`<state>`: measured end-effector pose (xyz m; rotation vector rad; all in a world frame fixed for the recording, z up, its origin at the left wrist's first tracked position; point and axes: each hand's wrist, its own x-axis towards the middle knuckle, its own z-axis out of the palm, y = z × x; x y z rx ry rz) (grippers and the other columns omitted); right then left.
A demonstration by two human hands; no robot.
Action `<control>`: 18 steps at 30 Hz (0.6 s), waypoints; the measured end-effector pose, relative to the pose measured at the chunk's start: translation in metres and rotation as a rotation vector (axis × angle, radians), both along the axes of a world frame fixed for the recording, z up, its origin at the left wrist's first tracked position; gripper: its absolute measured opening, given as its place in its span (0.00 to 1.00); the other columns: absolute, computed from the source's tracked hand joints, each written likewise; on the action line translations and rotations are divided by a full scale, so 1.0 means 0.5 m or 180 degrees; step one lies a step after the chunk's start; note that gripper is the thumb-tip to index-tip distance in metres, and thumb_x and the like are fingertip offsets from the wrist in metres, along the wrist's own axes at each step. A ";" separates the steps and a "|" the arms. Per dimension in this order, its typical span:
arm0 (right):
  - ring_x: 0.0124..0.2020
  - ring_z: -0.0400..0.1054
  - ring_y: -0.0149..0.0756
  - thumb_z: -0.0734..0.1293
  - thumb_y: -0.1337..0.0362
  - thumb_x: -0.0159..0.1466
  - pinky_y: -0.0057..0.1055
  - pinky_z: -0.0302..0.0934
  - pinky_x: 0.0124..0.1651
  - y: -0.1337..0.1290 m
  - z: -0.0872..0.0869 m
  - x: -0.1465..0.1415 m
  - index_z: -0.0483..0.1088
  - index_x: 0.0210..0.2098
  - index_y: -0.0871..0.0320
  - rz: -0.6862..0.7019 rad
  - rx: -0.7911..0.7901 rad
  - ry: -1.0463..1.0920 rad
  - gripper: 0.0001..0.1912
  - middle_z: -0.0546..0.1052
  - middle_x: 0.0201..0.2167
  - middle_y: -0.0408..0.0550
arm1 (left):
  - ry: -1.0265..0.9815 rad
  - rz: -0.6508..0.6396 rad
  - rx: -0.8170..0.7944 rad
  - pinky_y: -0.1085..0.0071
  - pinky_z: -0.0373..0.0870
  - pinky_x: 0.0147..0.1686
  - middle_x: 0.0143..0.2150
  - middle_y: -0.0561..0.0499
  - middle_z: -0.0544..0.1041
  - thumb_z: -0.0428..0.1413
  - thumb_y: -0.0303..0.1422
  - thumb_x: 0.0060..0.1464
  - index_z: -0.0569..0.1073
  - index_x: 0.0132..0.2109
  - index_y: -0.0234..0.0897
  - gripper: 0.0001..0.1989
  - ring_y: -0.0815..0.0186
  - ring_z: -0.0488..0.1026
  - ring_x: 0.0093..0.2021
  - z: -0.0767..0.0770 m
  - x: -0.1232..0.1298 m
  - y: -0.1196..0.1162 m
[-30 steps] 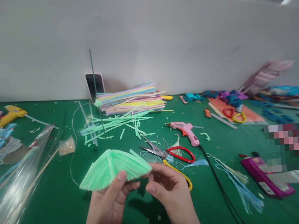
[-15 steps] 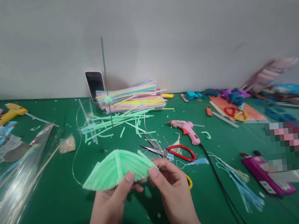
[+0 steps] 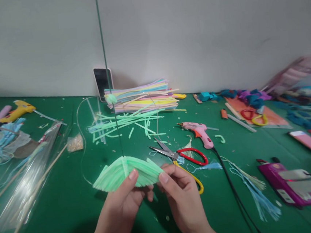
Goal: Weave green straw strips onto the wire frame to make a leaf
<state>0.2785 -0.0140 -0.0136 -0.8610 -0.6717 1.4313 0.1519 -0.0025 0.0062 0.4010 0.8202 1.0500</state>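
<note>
So the step here looks like fiddly hand-work on a mint-green, fan-shaped piece of fuzzy strips (image 3: 109,177), held up in front of the person, just above a dark green tabletop (image 3: 65,209). The left hand (image 3: 123,207) is clamped on the lower middle, thumb on the front face, fingers tucked behind. The right hand (image 3: 183,196) has thumb and forefinger together on the right-hand corner, pinching it as far as I can tell; whatever's behind that thumb is hidden.

A thin dark green stem (image 3: 102,37) stands up from the top middle of the fan with a small fuzzy mint ball (image 3: 111,98) on it. A fine pale wire (image 3: 77,114) bows out from the left corner; I can't make out where its far end goes.

My guess is the corner is what matters right now, so the next move calls for a steady left hold and a light right pinch, no squashing the fuzz. The pink glue gun (image 3: 201,133) and the scissors with one red and one yellow handle (image 3: 172,155) lie near the right hand, not touched.

Containers: there's a small clear plastic bag (image 3: 75,143) with beige bits in it, too tiny to identify. Left of that lies a long, shiny clear plastic sleeve (image 3: 33,190); can't tell what, if anything, is inside.
</note>
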 end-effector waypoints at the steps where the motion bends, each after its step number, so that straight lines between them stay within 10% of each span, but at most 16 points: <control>1: 0.21 0.66 0.29 0.72 0.61 0.60 0.31 0.66 0.31 0.000 0.000 0.000 0.74 0.28 0.56 0.0031 0.0041 0.0012 0.07 0.70 0.22 0.39 | -0.0088 -0.0015 -0.0031 0.67 0.73 0.31 0.36 0.45 0.78 0.60 0.39 0.56 0.78 0.39 0.33 0.11 0.63 0.73 0.32 0.000 0.000 0.001; 18: 0.30 0.70 0.33 0.76 0.64 0.53 0.28 0.65 0.34 0.003 0.002 0.006 0.78 0.27 0.55 0.0059 0.0051 -0.0755 0.04 0.75 0.27 0.43 | 0.1329 0.0832 0.0386 0.68 0.76 0.38 0.34 0.48 0.81 0.63 0.33 0.48 0.78 0.30 0.37 0.04 0.59 0.77 0.36 0.023 0.020 -0.003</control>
